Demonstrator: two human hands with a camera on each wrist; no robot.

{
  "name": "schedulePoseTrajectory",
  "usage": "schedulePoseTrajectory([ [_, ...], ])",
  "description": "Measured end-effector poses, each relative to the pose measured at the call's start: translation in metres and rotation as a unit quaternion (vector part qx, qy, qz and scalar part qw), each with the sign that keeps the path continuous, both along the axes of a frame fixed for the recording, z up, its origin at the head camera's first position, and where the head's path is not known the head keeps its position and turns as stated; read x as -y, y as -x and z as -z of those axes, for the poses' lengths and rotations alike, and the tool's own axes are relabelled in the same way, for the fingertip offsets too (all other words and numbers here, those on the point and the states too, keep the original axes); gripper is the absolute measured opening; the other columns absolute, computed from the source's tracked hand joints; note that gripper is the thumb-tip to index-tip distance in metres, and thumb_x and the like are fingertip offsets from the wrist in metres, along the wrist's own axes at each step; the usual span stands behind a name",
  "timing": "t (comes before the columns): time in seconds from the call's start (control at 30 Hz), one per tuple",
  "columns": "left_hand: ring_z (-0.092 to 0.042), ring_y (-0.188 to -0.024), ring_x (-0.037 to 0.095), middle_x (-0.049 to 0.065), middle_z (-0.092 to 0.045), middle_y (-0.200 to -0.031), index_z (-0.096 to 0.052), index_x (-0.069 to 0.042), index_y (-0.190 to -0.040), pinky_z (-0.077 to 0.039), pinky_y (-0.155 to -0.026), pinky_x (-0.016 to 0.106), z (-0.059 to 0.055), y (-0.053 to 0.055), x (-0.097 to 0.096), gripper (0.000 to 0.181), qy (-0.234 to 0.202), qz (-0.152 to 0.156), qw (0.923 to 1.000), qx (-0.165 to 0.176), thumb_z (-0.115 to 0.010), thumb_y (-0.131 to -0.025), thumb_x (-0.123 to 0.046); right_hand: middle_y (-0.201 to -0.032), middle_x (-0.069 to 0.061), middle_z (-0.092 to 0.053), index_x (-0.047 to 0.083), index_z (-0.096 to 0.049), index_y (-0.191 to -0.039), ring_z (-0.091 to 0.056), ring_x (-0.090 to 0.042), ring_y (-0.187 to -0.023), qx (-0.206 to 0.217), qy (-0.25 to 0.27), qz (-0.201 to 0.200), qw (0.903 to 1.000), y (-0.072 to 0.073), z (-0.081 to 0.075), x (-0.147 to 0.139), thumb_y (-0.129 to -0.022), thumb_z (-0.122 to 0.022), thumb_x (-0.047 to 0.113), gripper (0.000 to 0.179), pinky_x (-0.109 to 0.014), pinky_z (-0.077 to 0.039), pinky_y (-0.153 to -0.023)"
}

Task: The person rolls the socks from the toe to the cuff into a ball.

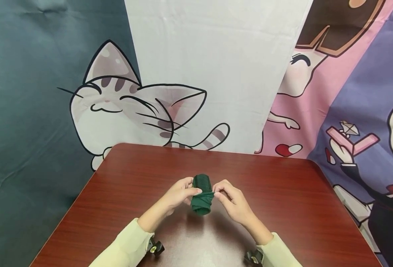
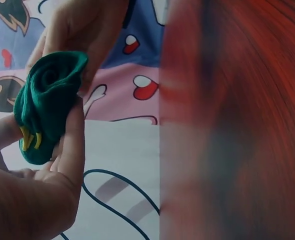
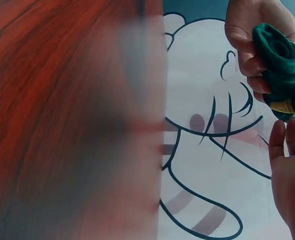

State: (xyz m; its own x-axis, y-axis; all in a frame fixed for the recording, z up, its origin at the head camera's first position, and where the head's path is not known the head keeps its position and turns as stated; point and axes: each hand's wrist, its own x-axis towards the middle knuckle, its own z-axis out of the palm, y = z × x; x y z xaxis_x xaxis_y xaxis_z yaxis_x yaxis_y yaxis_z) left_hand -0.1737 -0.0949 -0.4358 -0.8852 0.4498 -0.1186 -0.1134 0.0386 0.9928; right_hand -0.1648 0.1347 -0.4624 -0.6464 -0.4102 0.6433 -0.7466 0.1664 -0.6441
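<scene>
A dark green cloth (image 1: 202,202), rolled into a short tube with a folded band round it, is held above the table. Its spiral end shows in the left wrist view, where the green roll (image 2: 50,95) carries small yellow marks. My left hand (image 1: 177,193) grips the roll from the left, thumb on top and fingers beneath. From the right, my right hand (image 1: 232,201) pinches the cloth's edge between thumb and fingertips. Yellow also shows on the roll (image 3: 282,70) in the right wrist view, close to the right fingertips (image 3: 293,132). What kind of cloth piece it is cannot be told.
Beneath both hands lies a reddish-brown wooden table (image 1: 149,163) with rounded far corners. Behind it hangs a backdrop (image 1: 216,66) printed with a cartoon cat and figures. Dark wrist devices (image 1: 155,247) sit by the pale sleeve cuffs.
</scene>
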Motion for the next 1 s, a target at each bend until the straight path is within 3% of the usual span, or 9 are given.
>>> schedulePoseTrajectory([
  [0.13,-0.071,-0.079,0.018,0.009,-0.071,-0.102,-0.047,0.011,-0.131,-0.061,-0.074,0.038,-0.003,-0.001,-0.002,0.043,-0.041,-0.008,0.9989,0.024,-0.06,-0.096,-0.01,-0.083,-0.008,-0.057,0.002,-0.055,-0.096,-0.048,-0.003,-0.072,0.065,-0.016,0.001,0.9977,-0.003,-0.001,0.002,-0.093,-0.056,-0.016,0.018,-0.023,-0.044,-0.059],
  [0.23,-0.072,-0.082,0.019,0.011,-0.069,-0.103,-0.044,0.013,-0.132,-0.061,-0.076,0.04,-0.005,-0.002,-0.002,0.044,-0.067,-0.011,0.9968,0.041,-0.059,-0.097,-0.009,-0.077,-0.005,-0.055,0.001,-0.056,-0.097,-0.046,-0.001,-0.07,0.087,-0.025,-0.002,0.9959,-0.005,0.0,0.003,-0.095,-0.059,-0.008,0.009,-0.022,-0.043,-0.057],
  [0.5,-0.071,-0.083,0.015,0.009,-0.069,-0.101,-0.045,0.013,-0.13,-0.061,-0.071,0.032,-0.011,-0.001,-0.002,0.039,-0.124,-0.061,0.9882,0.066,-0.057,-0.099,-0.006,-0.077,0.003,-0.053,0.017,-0.063,-0.094,-0.046,-0.014,-0.069,0.067,-0.023,-0.002,0.9975,-0.006,0.001,0.006,-0.089,-0.074,0.002,0.019,-0.038,-0.041,-0.057],
  [0.73,-0.068,-0.079,0.012,0.003,-0.066,-0.09,-0.047,0.012,-0.123,-0.06,-0.07,0.03,-0.016,-0.001,-0.012,0.028,-0.185,-0.112,0.9723,0.088,-0.055,-0.1,-0.002,-0.074,-0.002,-0.052,0.011,-0.063,-0.085,-0.044,-0.006,-0.068,0.052,0.016,0.02,0.9983,-0.012,0.002,0.015,-0.083,-0.073,-0.009,0.023,-0.039,-0.038,-0.052],
  [0.9,-0.069,-0.092,0.016,0.009,-0.068,-0.104,-0.047,0.013,-0.13,-0.06,-0.078,0.032,-0.016,-0.003,-0.023,0.032,-0.215,-0.152,0.9609,0.086,-0.052,-0.101,-0.001,-0.073,-0.003,-0.051,0.011,-0.062,-0.085,-0.043,-0.009,-0.064,0.079,0.051,0.029,0.9952,-0.02,0.004,0.023,-0.085,-0.072,-0.01,0.023,-0.028,-0.037,-0.05],
  [1.0,-0.068,-0.105,0.02,0.015,-0.065,-0.118,-0.044,0.014,-0.135,-0.058,-0.087,0.035,-0.014,-0.004,-0.029,0.037,-0.232,-0.171,0.9543,0.08,-0.052,-0.103,-0.002,-0.074,-0.003,-0.052,0.013,-0.063,-0.086,-0.044,-0.012,-0.063,0.071,0.063,0.04,0.9947,-0.022,0.01,0.028,-0.086,-0.073,-0.006,0.021,-0.027,-0.038,-0.05],
])
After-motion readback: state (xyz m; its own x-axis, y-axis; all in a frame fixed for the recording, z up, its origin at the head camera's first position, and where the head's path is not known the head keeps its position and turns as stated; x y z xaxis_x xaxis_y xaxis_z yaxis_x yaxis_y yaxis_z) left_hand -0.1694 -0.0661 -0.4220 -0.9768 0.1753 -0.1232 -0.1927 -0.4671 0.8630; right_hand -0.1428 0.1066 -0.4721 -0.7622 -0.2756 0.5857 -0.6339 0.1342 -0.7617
